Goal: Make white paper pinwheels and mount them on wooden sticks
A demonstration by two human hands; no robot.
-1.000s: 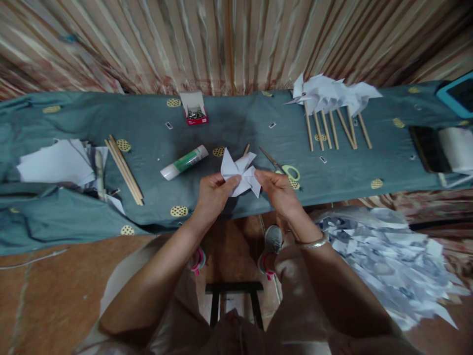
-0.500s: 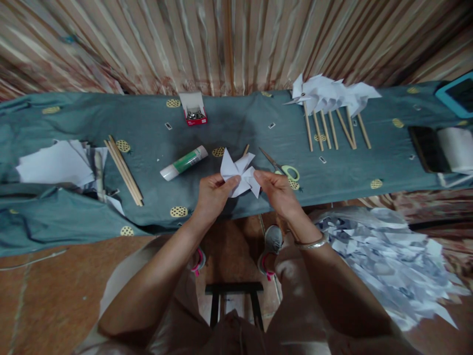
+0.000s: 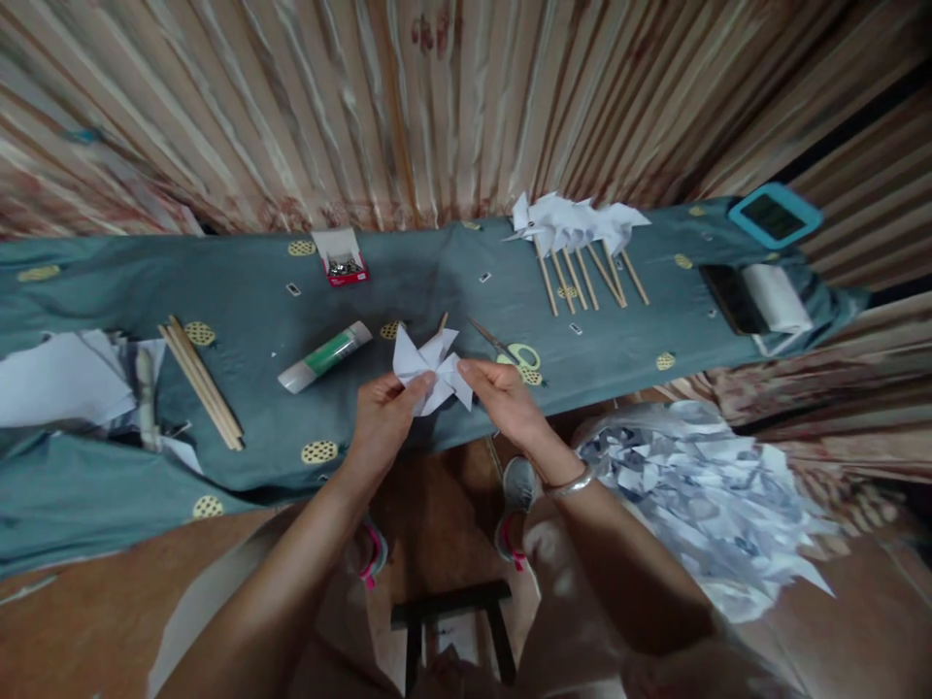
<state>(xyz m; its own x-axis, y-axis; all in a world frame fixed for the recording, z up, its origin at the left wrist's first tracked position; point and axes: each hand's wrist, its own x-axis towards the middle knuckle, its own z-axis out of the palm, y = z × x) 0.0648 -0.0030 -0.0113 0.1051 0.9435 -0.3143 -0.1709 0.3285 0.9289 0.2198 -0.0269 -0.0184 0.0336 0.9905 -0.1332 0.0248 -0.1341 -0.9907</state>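
Between my two hands is a white paper pinwheel (image 3: pixel 435 374), held just above the front edge of the cloth-covered table. My left hand (image 3: pixel 389 413) pinches it near the middle, thumb on top. The fingers of my right hand (image 3: pixel 502 393) are closed on its right blade. Behind the pinwheel the tip of a wooden stick (image 3: pixel 443 320) shows; whether it is joined to the paper I cannot tell. Green-handled scissors (image 3: pixel 510 351) lie just beyond my right hand. A green and white glue stick (image 3: pixel 325 357) lies to the left.
Finished-looking pinwheels on sticks (image 3: pixel 575 228) lie at the back right. A small red box of metal pins (image 3: pixel 348 272), loose wooden sticks (image 3: pixel 202 382) and stacked paper (image 3: pixel 65 379) are further left. A bag of paper pieces (image 3: pixel 699 495) stands on the floor at right.
The view has swung to the right, so the table things appear shifted left and lower. Both hands keep the same hold on the pinwheel.
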